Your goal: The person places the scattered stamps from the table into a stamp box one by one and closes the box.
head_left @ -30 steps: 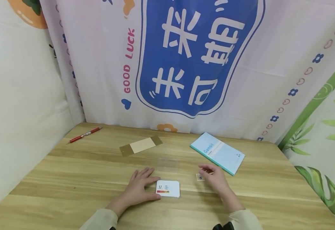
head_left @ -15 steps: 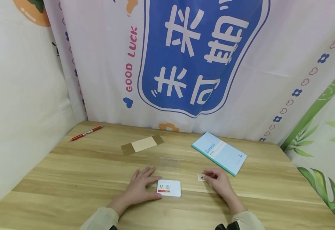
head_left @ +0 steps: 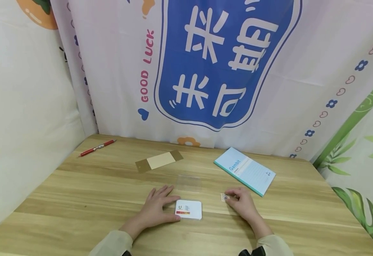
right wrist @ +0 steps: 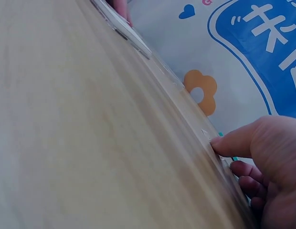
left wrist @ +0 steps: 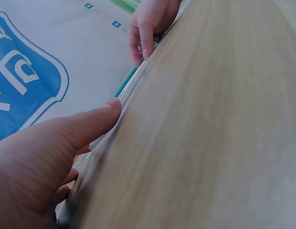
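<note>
One small square card [head_left: 223,197] is lying flat on the tabletop [head_left: 61,213], and its right edge is pinched between the thumb and the bent fingers of the right hand [head_left: 245,205]; on its face a dark mark is seen, partly covered by the fingers. To the left of this hand, just beside the left hand [head_left: 157,209], a flat white piece [head_left: 193,210] with rounded corners is placed, printed with small text and a red and yellow band. Its left side is touched by the left hand, of which the fingers are spread and loose, with nothing gripped. Just beyond the white piece, a clear sheet [head_left: 189,183] is laid. Farther ahead of the left hand, a strip [head_left: 159,161] with brown ends and a beige middle is found, and beyond, more to the left, a red pen [head_left: 96,148]. Ahead of the right hand, a light blue notebook [head_left: 247,172] marked "Gambit" is set at a slant. Beyond everything, a printed cloth [head_left: 119,74] is hung.
</note>
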Motion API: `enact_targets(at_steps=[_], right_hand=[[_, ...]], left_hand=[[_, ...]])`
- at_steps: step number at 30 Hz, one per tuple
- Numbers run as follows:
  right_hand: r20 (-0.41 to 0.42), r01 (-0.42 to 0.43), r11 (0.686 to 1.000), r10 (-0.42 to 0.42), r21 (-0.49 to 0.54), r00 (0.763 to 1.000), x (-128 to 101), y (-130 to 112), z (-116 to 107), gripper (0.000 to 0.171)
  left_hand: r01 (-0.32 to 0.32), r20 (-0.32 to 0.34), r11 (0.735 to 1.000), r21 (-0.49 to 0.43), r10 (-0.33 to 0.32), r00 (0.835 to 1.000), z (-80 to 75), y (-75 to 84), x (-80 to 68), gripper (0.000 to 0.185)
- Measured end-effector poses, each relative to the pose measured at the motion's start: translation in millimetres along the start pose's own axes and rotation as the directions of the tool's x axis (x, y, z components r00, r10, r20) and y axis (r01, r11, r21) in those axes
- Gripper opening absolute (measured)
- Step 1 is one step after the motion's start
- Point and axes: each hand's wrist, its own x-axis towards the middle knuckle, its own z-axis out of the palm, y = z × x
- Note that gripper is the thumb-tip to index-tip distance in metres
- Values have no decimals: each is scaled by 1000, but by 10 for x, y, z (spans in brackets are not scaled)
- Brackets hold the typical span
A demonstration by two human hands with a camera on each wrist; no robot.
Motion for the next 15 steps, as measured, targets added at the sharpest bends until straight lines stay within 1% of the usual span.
enact_targets(at_steps=[9,15], right_hand=[[39,-35,999,35,-15,999,5,-16,2,12],[48,-51,999,52,-16,997,7,-38,-5,14]], left_hand=[[0,-5,1000,-2,0,1000,5,-12,-9,62],[-5,-5,1000,-1,5,1000,-2,-8,-8,62]])
